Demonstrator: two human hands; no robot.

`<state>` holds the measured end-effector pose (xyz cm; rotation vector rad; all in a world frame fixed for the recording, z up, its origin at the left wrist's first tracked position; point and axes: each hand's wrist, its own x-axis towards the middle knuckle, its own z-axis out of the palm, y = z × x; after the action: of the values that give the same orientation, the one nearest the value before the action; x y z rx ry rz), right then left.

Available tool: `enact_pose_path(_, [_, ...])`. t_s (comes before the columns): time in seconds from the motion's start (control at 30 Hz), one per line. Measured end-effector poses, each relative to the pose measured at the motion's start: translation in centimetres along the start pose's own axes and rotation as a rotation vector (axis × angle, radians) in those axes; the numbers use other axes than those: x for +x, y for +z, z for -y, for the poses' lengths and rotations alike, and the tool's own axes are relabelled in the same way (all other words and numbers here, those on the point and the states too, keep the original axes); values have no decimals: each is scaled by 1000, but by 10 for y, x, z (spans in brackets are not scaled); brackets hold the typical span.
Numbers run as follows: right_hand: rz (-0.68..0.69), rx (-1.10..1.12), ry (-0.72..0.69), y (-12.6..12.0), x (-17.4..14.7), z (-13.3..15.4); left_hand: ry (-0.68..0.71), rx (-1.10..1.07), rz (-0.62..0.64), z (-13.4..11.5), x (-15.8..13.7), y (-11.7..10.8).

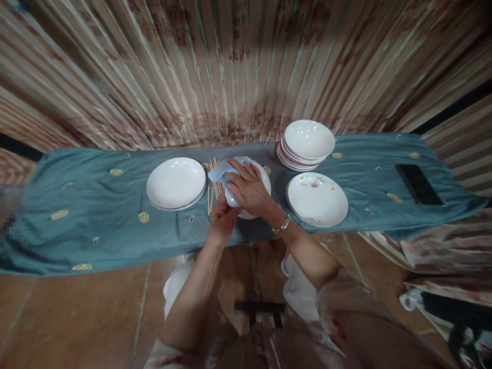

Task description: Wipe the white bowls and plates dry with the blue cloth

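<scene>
A white round dish (pixel 265 179) is held over the middle of the table, partly covered by my hands. My left hand (pixel 224 219) grips its near-left rim, thumb on top. A light blue cloth (pixel 220 172) lies over the dish, and my right hand (pixel 249 188) presses it against the surface with fingers stretched forward. There is a bracelet on my right wrist. Several wooden chopsticks (pixel 210 197) lie just left of the dish, partly under the cloth and my left hand.
To the left sits a short stack of white plates (pixel 176 183). Stacked bowls (pixel 309 141) stand at the back right, with flower-patterned plates (pixel 318 200) in front of them. A black phone (pixel 418 184) lies far right on the green tablecloth (pixel 115 215). A pleated curtain (pixel 238 77) hangs behind.
</scene>
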<state>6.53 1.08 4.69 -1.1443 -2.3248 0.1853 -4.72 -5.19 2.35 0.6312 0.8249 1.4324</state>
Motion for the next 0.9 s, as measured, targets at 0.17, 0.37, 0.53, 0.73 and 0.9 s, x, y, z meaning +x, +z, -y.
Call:
enact_pose_path(0.17, [-30,50,77,6,10,-19,-15,-8,-15,2,1,-2])
enact_pose_path(0.37, [-104,146,153,18,15,-51,-12,5,-21,3,0,-3])
enact_pose_path(0.53, [-124,178,282,27,5,-74,-14,27,-26,3,-1,-4])
enact_pose_path(0.73, [-165,203,402,38,-11,-82,-6,18,-20,5,2,-8])
enact_pose_path(0.9, [-221,209,434,50,-26,-81,1,-7,-31,7,4,-9])
